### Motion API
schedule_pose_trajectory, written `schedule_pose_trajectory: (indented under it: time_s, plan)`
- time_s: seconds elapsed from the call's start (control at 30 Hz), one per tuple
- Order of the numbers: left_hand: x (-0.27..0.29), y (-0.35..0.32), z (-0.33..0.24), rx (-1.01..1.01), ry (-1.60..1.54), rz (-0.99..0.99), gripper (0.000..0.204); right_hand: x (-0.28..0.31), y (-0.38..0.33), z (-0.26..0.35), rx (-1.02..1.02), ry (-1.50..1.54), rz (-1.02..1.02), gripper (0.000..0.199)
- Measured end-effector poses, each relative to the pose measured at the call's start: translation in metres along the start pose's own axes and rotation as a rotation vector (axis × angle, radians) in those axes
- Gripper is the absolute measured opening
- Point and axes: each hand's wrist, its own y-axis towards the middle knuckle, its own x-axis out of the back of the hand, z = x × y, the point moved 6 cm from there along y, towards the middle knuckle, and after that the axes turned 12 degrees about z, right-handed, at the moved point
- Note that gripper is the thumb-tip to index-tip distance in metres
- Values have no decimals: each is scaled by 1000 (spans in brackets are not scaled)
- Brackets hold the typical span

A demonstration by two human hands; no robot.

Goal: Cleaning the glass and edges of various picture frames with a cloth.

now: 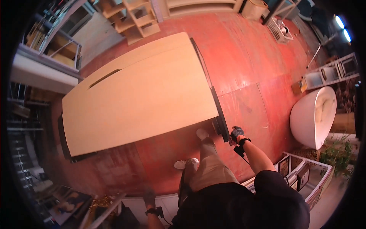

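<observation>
A large desk [148, 99] with a light wood top and a dark slot stands in front of me on black end frames. At its near right corner is the black end frame [222, 126]. My right hand [236, 133], in a dark glove, is beside the lower end of that frame. Its fingers are curled, and whatever they grip is too small to make out. My left hand [149, 197], also gloved, hangs low near my left leg, apart from the desk. It is dim and blurred, so its fingers do not show clearly.
A white bathtub [310, 118] stands at the right, beside a leafy plant [337, 154]. White rack frames [301, 173] are near my right elbow. A wooden shelf unit [133, 19] and a white crate [279, 30] are at the back. Framed pictures [68, 204] lie at the near left.
</observation>
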Motion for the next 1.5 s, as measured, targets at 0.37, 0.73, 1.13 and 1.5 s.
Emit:
schedule_pose_trajectory:
  time_s: [0.37,0.73,1.13,1.5]
  plan:
    - [-24,-18,-55,400,-65,167,17,-8,94,39,-261,581,301,50]
    - [-12,14,-57,443,-267,239,32,21,119,51,133,-121,38,40]
    - [-60,9,-140,224,55,271,27,123,126,-5,-101,-132,59,29]
    - [-119,60,-219,-171,485,353,33,400,-110,117,178,-48,-353,24]
